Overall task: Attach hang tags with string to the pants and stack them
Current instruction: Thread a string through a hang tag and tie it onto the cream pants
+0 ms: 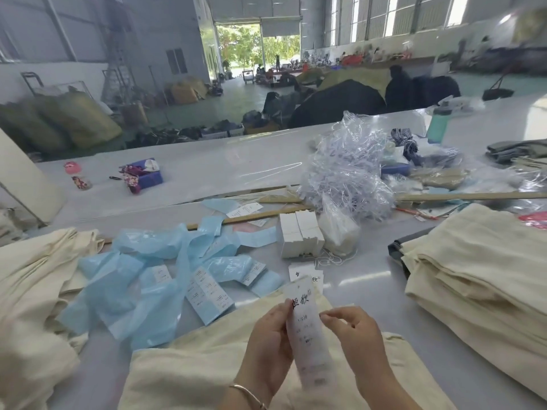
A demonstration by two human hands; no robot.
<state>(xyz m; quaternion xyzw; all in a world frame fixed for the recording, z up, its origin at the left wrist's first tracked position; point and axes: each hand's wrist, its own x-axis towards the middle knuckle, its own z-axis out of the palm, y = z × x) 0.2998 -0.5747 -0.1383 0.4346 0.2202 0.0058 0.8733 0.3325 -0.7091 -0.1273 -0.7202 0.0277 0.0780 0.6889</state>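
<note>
upright, the long hang tag (306, 329) is pinched by left hand (270, 344) and right hand (353, 335).

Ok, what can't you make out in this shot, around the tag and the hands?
- Tag, head view: small print is motion-blurred; only the large characters at the top show.
- String: too thin or hidden to tell whether one is on the tag.
- Left hand and right hand: fingertips at the tag edges are blurred.
- Pants: cut off by the bottom edge.
</note>
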